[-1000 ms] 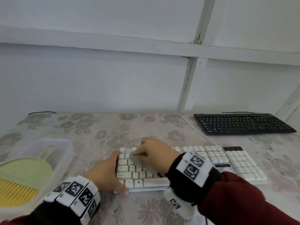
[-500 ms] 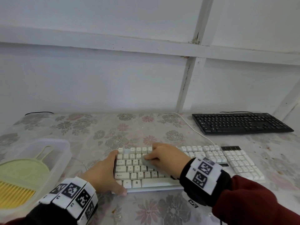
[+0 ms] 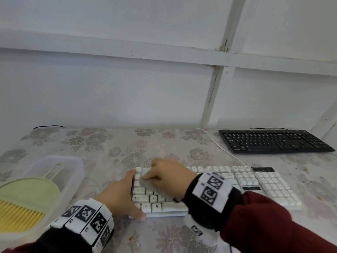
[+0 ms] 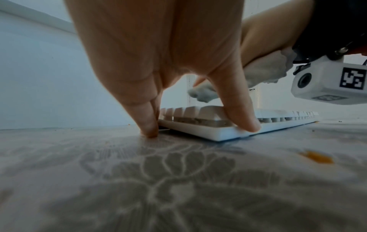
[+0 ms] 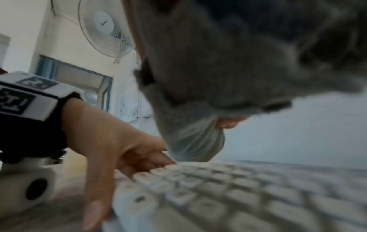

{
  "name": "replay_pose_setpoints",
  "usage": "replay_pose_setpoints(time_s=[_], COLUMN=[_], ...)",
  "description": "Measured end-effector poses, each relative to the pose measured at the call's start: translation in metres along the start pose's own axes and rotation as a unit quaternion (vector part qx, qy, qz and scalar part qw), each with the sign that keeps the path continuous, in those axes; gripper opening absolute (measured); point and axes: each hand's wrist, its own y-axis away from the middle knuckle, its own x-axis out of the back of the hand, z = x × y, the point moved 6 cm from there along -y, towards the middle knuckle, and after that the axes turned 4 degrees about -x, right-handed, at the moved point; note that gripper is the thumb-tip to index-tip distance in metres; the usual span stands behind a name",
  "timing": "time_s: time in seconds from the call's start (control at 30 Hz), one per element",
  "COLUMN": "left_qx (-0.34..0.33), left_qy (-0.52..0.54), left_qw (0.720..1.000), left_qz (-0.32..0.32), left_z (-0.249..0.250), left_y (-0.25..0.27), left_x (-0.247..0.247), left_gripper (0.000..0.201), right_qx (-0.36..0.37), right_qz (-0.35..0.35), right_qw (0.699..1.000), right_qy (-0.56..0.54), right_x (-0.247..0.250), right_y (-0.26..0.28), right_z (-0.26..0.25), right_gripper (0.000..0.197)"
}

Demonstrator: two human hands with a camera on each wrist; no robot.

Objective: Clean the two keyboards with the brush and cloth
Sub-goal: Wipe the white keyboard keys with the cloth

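The white keyboard (image 3: pixel 237 183) lies across the near middle of the flowered table. My right hand (image 3: pixel 164 178) grips a bunched grey cloth (image 3: pixel 147 185) and presses it on the keys near the keyboard's left end. The cloth (image 5: pixel 198 94) fills the right wrist view just above the keys (image 5: pixel 238 188). My left hand (image 3: pixel 127 194) braces that left end with straight fingers. Its thumb lies on the front corner (image 4: pixel 228 133) and its fingertips (image 4: pixel 149 131) touch the table beside it. The black keyboard (image 3: pixel 273 141) sits untouched at the far right.
A clear plastic tub (image 3: pixel 76 172) stands at the near left, holding a green dustpan (image 3: pixel 31 192) and a yellow-bristled brush (image 3: pixel 18 216). The white keyboard's cable (image 3: pixel 218 145) runs back toward the wall. An orange crumb (image 4: pixel 317 158) lies on the tablecloth.
My right hand slid the cloth to the right over the keys, then back to the left end. The left hand stayed bracing the keyboard.
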Motion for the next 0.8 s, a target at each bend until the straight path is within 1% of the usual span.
replay_pose_setpoints(time_s=[0.07, 0.17, 0.27, 0.47, 0.63, 0.8], left_qx=[-0.002, -0.006, -0.004, -0.001, 0.005, 0.009], left_qy=[0.002, 0.008, 0.005, 0.009, 0.014, 0.015], left_qw=[1.000, 1.000, 1.000, 1.000, 1.000, 1.000], left_qz=[0.001, 0.001, -0.002, -0.011, -0.012, -0.012], left_z=[0.000, 0.000, -0.001, 0.000, 0.000, -0.001], left_y=[0.000, -0.001, 0.000, 0.002, 0.002, 0.002], left_x=[0.000, 0.000, 0.000, -0.002, -0.002, -0.002], left_gripper=[0.123, 0.124, 0.124, 0.127, 0.129, 0.130], right_qx=[0.016, 0.002, -0.044, -0.083, -0.134, -0.171], right_qz=[-0.021, -0.024, -0.006, -0.010, -0.015, -0.024], right_qw=[0.999, 0.998, 0.999, 0.996, 0.991, 0.985], right_qy=[0.019, 0.052, 0.031, 0.029, 0.013, 0.028], right_x=[-0.011, -0.021, -0.018, -0.005, 0.004, 0.015], right_y=[-0.013, -0.016, -0.003, 0.035, 0.053, 0.062], right_z=[-0.015, -0.013, 0.011, 0.061, 0.086, 0.105], right_gripper=[0.028, 0.027, 0.028, 0.031, 0.030, 0.028])
